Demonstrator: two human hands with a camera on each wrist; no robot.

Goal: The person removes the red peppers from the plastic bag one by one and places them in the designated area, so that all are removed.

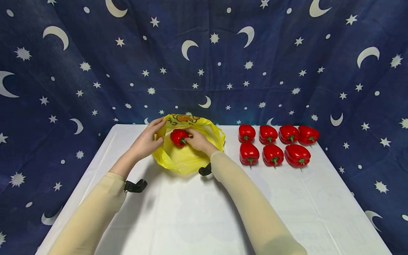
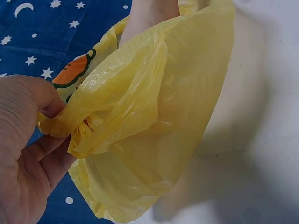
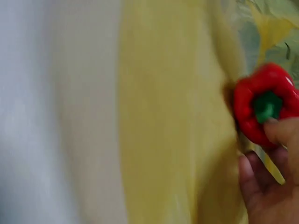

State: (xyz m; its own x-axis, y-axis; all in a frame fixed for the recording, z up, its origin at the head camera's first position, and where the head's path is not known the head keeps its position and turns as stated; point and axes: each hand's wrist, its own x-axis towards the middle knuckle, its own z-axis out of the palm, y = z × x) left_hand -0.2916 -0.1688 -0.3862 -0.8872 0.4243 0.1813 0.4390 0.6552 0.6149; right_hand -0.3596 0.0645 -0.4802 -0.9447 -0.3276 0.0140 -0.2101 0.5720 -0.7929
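A yellow plastic bag (image 1: 188, 161) with a printed orange figure stands open on the table. My left hand (image 1: 147, 140) pinches its left rim; in the left wrist view the thumb and fingers of that hand (image 2: 28, 144) clasp the crumpled film. Inside the bag's mouth, my right hand (image 1: 200, 142) grips a red bell pepper (image 1: 178, 136) with a green stem. Close up in the right wrist view, the thumb of the right hand (image 3: 275, 182) lies by the stem of the pepper (image 3: 247, 105), with the fingers beneath. The bag's bottom is hidden.
Several red bell peppers (image 1: 273, 154) sit in two rows on the right of the white-covered table (image 1: 178, 219). A dark blue cloth (image 1: 210, 88) with moons and stars hangs behind the table's back edge. Black straps (image 1: 135, 186) circle both wrists.
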